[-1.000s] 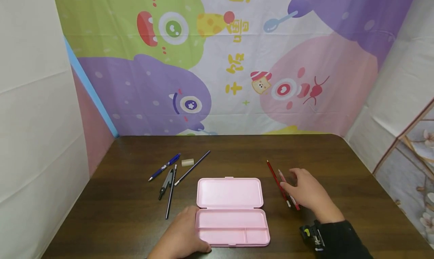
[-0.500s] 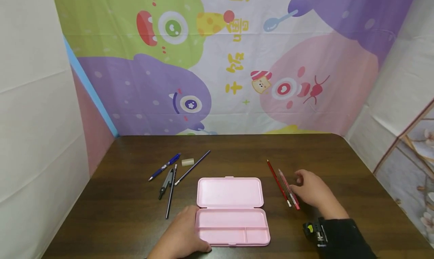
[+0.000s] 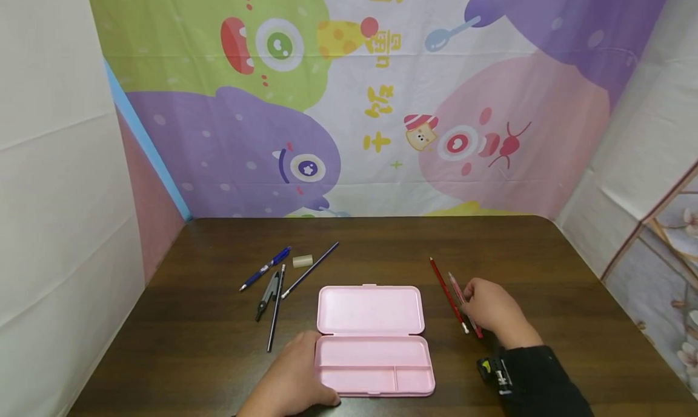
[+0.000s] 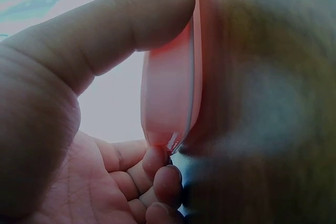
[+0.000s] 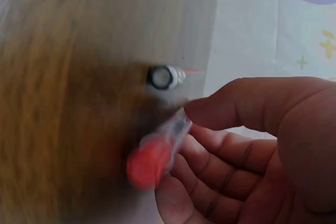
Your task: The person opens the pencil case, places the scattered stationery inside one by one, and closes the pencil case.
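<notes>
A pink pencil case (image 3: 371,380) lies open on the table, its lid (image 3: 371,311) folded back and its compartments bare. My left hand (image 3: 291,374) grips its left end, thumb at the front edge and fingertips at the back corner, as the left wrist view shows too. Over on the right, my right hand (image 3: 495,311) pinches a clear-barrelled pen with a red end (image 5: 149,163) between thumb and fingers. Part of the barrel is hidden by the hand. Just left of that pen lies a red pencil (image 3: 447,293) with a white eraser end.
Left of the case lie a blue pen (image 3: 265,269), a grey compass (image 3: 268,296), a dark pencil (image 3: 276,308), a blue pencil (image 3: 311,270) and an eraser (image 3: 302,261). A cartoon cloth (image 3: 382,193) hangs behind the wooden table (image 3: 382,247).
My right hand first draws back to the right, then returns left, and its thumb and fingers close on the red pen. My left hand stays on the pencil case.
</notes>
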A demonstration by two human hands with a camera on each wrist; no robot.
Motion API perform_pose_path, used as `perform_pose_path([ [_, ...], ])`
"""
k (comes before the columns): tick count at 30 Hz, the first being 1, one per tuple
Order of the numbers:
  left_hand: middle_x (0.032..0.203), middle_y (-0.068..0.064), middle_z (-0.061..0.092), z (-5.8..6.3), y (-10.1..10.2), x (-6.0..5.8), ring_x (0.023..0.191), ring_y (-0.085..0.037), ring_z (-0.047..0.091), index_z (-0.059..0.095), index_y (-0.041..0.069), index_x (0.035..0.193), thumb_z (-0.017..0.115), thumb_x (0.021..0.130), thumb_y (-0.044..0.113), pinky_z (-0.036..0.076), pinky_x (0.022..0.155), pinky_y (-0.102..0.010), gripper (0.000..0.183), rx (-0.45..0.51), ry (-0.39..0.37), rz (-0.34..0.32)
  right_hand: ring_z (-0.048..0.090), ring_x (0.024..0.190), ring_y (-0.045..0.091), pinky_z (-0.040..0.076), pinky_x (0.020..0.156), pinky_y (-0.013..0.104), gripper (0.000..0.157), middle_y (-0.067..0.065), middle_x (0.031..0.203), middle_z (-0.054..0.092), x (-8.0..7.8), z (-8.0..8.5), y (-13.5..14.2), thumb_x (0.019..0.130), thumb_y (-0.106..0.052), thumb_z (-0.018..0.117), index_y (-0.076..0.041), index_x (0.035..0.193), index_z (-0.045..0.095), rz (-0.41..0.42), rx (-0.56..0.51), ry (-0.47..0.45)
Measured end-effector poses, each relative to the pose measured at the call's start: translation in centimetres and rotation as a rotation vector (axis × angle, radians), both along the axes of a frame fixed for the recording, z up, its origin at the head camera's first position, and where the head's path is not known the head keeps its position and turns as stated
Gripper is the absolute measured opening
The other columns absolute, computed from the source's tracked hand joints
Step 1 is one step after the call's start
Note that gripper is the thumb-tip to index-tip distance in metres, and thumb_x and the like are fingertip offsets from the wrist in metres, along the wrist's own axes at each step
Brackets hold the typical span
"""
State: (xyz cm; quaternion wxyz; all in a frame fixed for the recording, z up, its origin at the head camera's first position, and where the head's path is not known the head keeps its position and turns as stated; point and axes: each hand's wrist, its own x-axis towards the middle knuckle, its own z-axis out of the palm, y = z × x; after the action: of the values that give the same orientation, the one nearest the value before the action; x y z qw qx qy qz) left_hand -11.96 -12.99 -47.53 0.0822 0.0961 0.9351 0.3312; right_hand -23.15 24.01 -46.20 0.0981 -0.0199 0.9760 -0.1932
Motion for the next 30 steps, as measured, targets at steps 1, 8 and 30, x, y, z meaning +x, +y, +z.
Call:
perform_pose_path([
  [1,0.094,-0.004,0.055,0.0,0.0,-0.01,0.083,-0.022,0.051,0.055,0.002,0.108,0.093,0.041,0.035,0.047,0.073,-0.046,0.083,0.0,0.001,-0.001,0.054,0.064,0.018,0.048,0.062,0.04,0.019,0.007,0.082,0.061,0.03,0.0,-0.1,0.086,-0.018,0.067,-0.003,0.095,0.06,0.0,-0.004,-0.004],
  [8,0.094,-0.004,0.055,-0.15,0.02,-0.06,0.084,-0.022,0.051,0.055,0.003,0.107,0.093,0.041,0.035,0.047,0.074,-0.046,0.082,-0.001,0.005,0.001,0.052,0.049,0.016,0.043,0.046,0.03,0.014,0.004,0.067,0.056,0.42,-0.13,-0.83,0.081,-0.017,0.067,-0.009,0.073,0.06,-0.044,-0.035,-0.05],
  [30,0.097,-0.005,0.054,0.04,0.08,-0.14,0.087,-0.023,0.05,0.053,0.002,0.114,0.093,0.045,0.035,0.046,0.075,-0.047,0.086,0.008,-0.063,0.009,0.049,0.044,0.016,0.042,0.045,0.032,0.012,0.002,0.054,0.052,0.9,-0.13,-0.48,0.086,-0.018,0.06,-0.006,0.085,0.06,-0.112,-0.211,-0.081],
])
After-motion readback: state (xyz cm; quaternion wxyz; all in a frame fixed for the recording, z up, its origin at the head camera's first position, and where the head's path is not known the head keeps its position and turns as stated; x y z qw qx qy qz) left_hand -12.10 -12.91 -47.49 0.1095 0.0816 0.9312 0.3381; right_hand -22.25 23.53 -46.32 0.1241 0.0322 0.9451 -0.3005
